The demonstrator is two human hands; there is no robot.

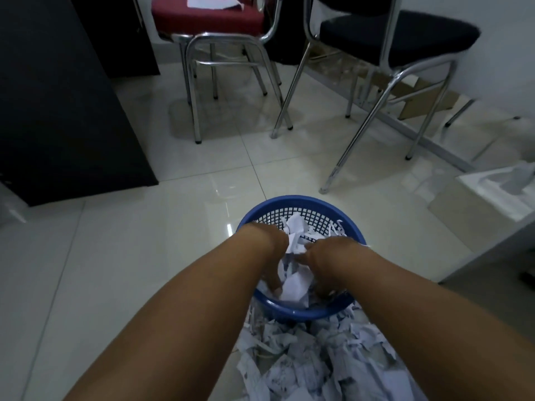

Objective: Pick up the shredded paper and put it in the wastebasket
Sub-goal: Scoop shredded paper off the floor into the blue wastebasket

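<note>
Shredded paper [293, 286] sits in the blue wastebasket [301, 201], bunched between both hands. A larger heap [315, 366] lies on the tiled floor [139, 256] against the basket's near rim. The left hand [270, 253] reaches down, fingers fairly straight against the paper. The right hand [325, 263] touches it too, but I cannot tell whether it grips.

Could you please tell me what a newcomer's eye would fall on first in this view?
Two bare forearms run up the middle, with the left hand and right hand plunged into shredded paper inside a blue wastebasket at centre. A larger heap of shreds lies on the floor against the basket's near side. Beyond stand a red-seated chair and a black-seated chair.
</note>
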